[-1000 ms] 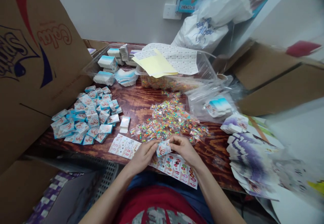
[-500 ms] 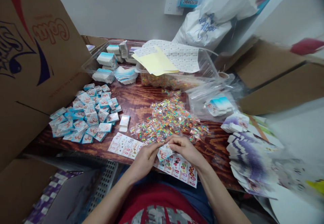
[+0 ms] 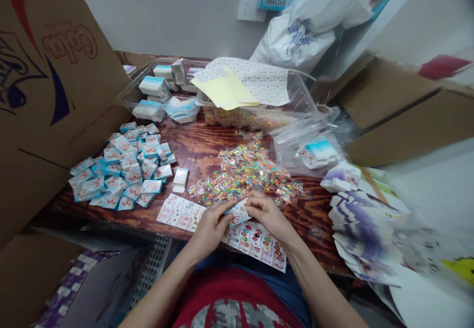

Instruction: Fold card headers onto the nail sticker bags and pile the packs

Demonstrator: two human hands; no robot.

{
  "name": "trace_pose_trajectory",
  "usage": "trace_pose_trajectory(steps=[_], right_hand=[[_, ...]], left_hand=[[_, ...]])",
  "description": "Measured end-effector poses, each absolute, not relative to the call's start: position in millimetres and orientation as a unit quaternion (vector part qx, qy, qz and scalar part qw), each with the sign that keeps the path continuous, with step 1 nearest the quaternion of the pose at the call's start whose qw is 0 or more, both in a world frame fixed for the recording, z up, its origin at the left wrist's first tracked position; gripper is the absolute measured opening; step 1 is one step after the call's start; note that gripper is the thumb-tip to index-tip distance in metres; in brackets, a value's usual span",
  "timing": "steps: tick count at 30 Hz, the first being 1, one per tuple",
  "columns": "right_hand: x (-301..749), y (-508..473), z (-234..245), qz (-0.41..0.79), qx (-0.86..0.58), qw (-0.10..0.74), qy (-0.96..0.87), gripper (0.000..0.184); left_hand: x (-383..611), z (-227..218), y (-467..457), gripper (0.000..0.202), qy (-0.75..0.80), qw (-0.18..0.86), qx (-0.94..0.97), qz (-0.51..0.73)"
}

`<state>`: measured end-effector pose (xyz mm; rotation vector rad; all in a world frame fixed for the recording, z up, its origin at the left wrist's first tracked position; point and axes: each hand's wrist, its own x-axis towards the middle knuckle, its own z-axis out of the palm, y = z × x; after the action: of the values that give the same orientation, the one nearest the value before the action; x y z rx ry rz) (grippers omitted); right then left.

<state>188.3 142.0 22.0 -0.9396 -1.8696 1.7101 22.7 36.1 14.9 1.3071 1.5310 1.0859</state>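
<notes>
Both hands meet at the near edge of a wooden table [image 3: 202,150] on a small blue-and-white box [image 3: 238,213] printed with a red hand. My left hand [image 3: 209,228] pinches its left side and my right hand [image 3: 267,215] grips its right side with curled fingers. Under the hands lie sticker sheets [image 3: 255,241] with coloured numbers. Just beyond them spreads a heap of small clear packets of coloured bits [image 3: 248,172].
A pile of finished small boxes [image 3: 124,167] lies at the left, one white box [image 3: 180,178] beside it. Clear tubs [image 3: 159,93] with box stacks stand at the back, yellow and dotted sheets [image 3: 240,86] over another. Flat purple cartons [image 3: 361,229] fan out at the right. Cardboard boxes [image 3: 48,81] flank both sides.
The small box has been turned in my fingers and both hands have shifted slightly up towards the packet heap. The view has tilted a little.
</notes>
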Motion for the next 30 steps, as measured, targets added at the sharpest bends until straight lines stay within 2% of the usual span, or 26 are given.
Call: trace_pose_trajectory(steps=[2,4,6,9,12,17,22,25,28,30], right_hand=[[184.1,143.9,23.5,0.597,-0.344,0.211,-0.694,0.027],[178.8,141.5,23.8,0.600,-0.361,0.233,-0.675,0.021],[172.8,134.2,22.3,0.612,-0.395,0.309,-0.612,0.019],[164.8,119.0,16.6,0.600,-0.433,0.428,-0.519,0.022],[160.7,109.5,10.0,0.597,-0.441,0.462,-0.485,0.024],[164.3,111.4,7.2,0.607,-0.449,0.461,-0.466,0.024],[172.2,111.5,9.7,0.605,-0.435,0.399,-0.535,0.015],[172.5,109.0,10.1,0.610,-0.418,0.379,-0.557,0.014],[170.7,110.0,13.5,0.618,-0.405,0.379,-0.558,0.027],[171.0,112.8,18.2,0.618,-0.394,0.353,-0.582,0.027]], left_hand=[[27.3,14.0,36.0,0.042,0.590,0.440,0.512,0.444],[32.7,12.2,36.0,0.049,0.562,0.507,0.462,0.462],[37.5,10.5,36.9,0.058,0.542,0.565,0.386,0.488],[42.5,10.2,39.9,0.068,0.539,0.577,0.313,0.528],[44.5,12.7,42.3,0.067,0.535,0.574,0.304,0.540],[41.3,17.4,40.6,0.058,0.537,0.549,0.355,0.533],[33.7,16.5,36.2,0.035,0.529,0.538,0.398,0.522],[29.5,14.5,35.0,0.030,0.542,0.548,0.399,0.497],[27.8,13.7,35.4,0.030,0.557,0.543,0.399,0.486],[28.2,13.8,35.9,0.031,0.559,0.537,0.391,0.496]])
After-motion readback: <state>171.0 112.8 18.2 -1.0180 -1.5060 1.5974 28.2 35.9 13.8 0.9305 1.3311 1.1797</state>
